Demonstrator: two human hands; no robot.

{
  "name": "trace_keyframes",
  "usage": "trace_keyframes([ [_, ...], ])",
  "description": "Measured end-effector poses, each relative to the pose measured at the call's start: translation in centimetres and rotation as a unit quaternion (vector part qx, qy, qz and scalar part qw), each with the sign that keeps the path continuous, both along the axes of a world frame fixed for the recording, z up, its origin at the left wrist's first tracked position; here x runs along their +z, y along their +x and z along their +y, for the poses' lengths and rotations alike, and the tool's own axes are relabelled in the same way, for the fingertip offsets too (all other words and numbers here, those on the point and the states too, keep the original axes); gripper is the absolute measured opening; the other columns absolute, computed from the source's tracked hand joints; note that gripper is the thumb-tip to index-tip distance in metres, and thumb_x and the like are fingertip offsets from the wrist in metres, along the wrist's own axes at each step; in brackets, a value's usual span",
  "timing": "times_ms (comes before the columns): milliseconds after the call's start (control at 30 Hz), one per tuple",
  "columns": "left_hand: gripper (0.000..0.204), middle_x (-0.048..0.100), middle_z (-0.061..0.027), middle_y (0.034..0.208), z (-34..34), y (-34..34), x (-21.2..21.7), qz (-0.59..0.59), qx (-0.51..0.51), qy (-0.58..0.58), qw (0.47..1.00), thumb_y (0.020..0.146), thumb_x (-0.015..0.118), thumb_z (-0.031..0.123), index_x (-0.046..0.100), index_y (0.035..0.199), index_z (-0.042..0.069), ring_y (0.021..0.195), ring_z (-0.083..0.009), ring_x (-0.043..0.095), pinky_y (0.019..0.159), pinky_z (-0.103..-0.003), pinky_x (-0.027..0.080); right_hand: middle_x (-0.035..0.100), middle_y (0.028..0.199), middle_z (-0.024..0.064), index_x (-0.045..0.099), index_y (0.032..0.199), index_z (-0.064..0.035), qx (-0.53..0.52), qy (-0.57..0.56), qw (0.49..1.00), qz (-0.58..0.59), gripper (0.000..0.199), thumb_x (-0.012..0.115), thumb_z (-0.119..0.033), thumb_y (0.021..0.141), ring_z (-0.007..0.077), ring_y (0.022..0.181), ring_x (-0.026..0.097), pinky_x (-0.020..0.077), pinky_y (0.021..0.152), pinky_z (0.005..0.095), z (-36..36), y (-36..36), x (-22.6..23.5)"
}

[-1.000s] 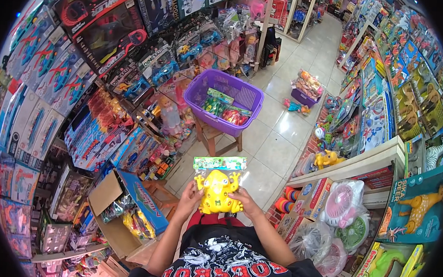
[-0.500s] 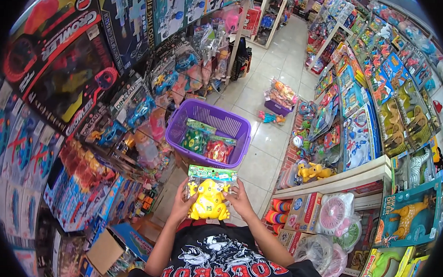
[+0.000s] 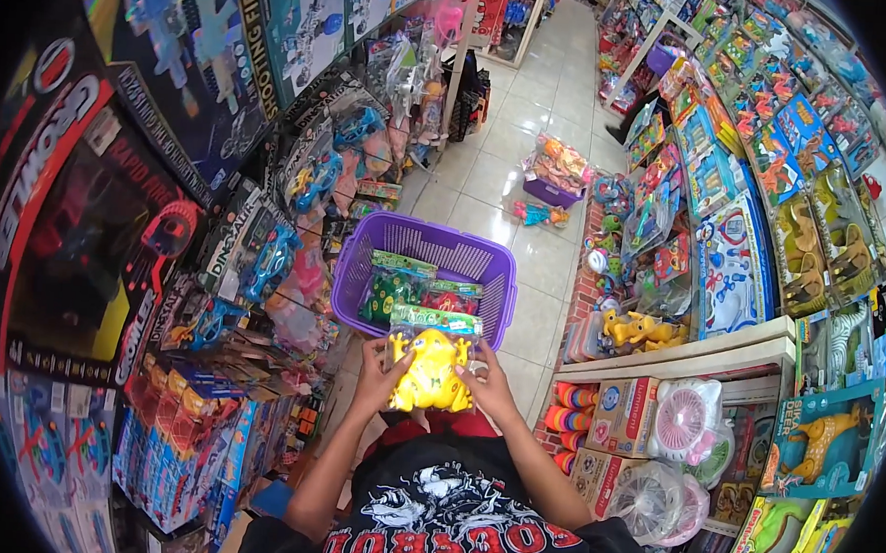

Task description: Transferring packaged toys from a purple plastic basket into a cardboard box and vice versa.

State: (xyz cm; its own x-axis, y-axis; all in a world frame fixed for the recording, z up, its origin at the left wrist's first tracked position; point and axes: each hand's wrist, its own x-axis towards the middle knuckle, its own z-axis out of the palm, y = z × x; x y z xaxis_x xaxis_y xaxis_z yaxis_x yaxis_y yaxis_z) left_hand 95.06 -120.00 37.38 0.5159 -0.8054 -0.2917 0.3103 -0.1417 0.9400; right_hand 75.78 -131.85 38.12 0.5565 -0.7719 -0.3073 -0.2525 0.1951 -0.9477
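Observation:
A yellow toy frog in a clear bag with a green header card is held up in front of my chest. My left hand grips its left edge, thumb on the front. On its right edge my right hand is closed the same way. Just beyond stands a purple plastic basket, its near rim partly behind the frog's package. Inside lie a green packaged toy and a red packaged toy, the red one partly covered by the frog's card.
Boxed toy guns and hanging toy packs crowd the left side. On the right a shelf carries boxed animals, with bagged fans below. Farther along the tiled aisle sits a small purple basket piled with bagged toys.
The frog package and both hands have shifted slightly right, and the package now overlaps the large basket's near rim. My view has turned a little. A dark shape has appeared by the far right shelf.

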Motion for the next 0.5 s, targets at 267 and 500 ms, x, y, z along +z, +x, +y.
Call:
trace_keyframes([
  [267, 0.067, 0.056, -0.0168, 0.119, -8.9, 4.5, -1.4, -0.202, -0.113, 0.106, 0.967, 0.087, 0.069, 0.03, 0.039, 0.137, -0.002, 0.079, -0.0161, 0.061, 0.072, -0.029, 0.051, 0.048, 0.131, 0.0268, 0.034, 0.139, 0.0078, -0.017, -0.047, 0.998, 0.036, 0.078, 0.072, -0.031, 0.084, 0.0339, 0.122, 0.05, 0.0394, 0.102, 0.0384, -8.6, 3.2, -3.6],
  [500, 0.079, 0.048, -0.0298, 0.132, -14.6, 5.9, -8.3, -0.285, -0.219, 0.165, 0.918, 0.088, 0.063, 0.035, 0.027, 0.141, -0.011, 0.121, -0.0364, 0.052, 0.1, -0.039, 0.041, 0.038, 0.132, 0.0362, 0.008, 0.141, 0.0171, 0.109, -0.102, 0.958, 0.246, 0.112, 0.078, -0.038, 0.073, 0.0448, 0.123, 0.044, 0.0391, 0.103, 0.0414, -13.8, 6.4, -6.2],
])
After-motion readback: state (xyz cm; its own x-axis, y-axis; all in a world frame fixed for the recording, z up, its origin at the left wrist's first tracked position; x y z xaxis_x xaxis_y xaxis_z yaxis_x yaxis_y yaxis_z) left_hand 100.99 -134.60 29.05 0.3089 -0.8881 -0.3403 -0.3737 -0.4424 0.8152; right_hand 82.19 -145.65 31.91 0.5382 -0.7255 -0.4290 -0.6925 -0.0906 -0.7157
